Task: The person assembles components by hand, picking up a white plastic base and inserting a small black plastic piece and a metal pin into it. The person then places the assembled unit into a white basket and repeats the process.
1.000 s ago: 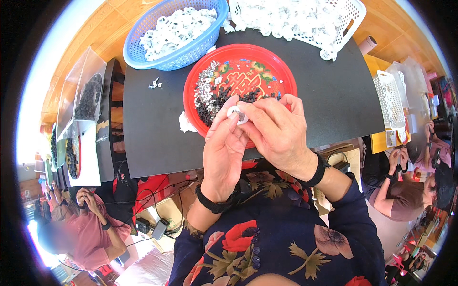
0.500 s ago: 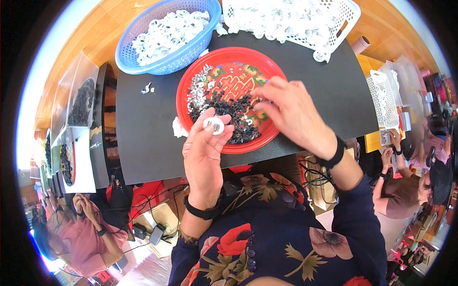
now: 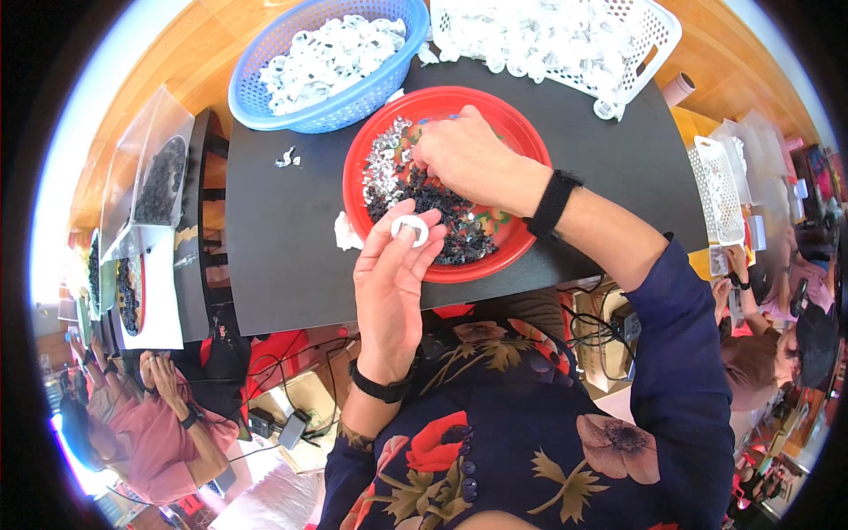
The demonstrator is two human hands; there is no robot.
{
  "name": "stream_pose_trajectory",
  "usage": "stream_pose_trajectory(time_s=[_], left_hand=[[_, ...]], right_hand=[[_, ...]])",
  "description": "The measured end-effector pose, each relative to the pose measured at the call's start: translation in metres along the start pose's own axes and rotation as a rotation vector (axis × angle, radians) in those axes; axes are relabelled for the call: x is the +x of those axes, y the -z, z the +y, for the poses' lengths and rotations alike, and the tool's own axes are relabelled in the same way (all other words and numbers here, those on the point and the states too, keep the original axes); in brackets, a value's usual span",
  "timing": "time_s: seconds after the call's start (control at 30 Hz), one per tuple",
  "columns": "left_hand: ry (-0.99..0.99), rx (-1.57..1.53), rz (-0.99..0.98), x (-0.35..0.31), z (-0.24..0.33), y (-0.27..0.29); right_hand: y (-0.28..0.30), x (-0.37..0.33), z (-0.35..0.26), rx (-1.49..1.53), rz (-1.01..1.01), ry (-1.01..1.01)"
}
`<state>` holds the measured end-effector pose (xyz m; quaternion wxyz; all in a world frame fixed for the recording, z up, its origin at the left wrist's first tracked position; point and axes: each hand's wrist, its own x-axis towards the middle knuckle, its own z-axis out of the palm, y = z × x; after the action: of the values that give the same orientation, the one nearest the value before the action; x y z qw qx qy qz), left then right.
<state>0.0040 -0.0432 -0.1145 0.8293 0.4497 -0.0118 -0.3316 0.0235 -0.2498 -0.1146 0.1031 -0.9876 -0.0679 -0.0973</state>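
Note:
Between thumb and fingers, my left hand (image 3: pixel 393 274) holds a small round white plastic piece (image 3: pixel 409 231) at the near left rim of a red tray (image 3: pixel 526 250). Small black parts (image 3: pixel 459 231) lie heaped across the tray's middle and near side. Along its left side is a pile of small silvery clear parts (image 3: pixel 382 168). My right hand (image 3: pixel 473 159) reaches over the tray with its fingers bent down by the inner edge of the silvery pile. Its fingertips are mostly hidden, so I cannot see whether they pinch a part.
A blue basket (image 3: pixel 331 113) of white pieces stands at the far left, a white basket (image 3: pixel 649 75) of more at the far right. Small scraps (image 3: pixel 287 159) lie on the black table (image 3: pixel 283 238). People work at both sides; cables (image 3: pixel 601 327) hang below.
My right hand has moved left across the tray, from the black parts' right side toward the silvery pile. My left hand still holds the white piece, now turned to show a different face.

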Motion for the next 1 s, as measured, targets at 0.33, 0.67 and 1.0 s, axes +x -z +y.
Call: stream_pose_trajectory(time_s=[0.33,0.67,1.0], left_hand=[[-0.006,-0.015,-0.072,0.000,0.003,0.005],[0.164,-0.257,-0.169,-0.001,0.016,-0.002],[0.079,-0.195,-0.316,-0.008,0.006,0.003]], right_hand=[[0.017,0.002,0.007,0.201,-0.242,-0.222],[0.068,-0.033,-0.036,0.793,0.018,0.141],[0.050,-0.074,-0.051,0.399,0.498,0.219]])
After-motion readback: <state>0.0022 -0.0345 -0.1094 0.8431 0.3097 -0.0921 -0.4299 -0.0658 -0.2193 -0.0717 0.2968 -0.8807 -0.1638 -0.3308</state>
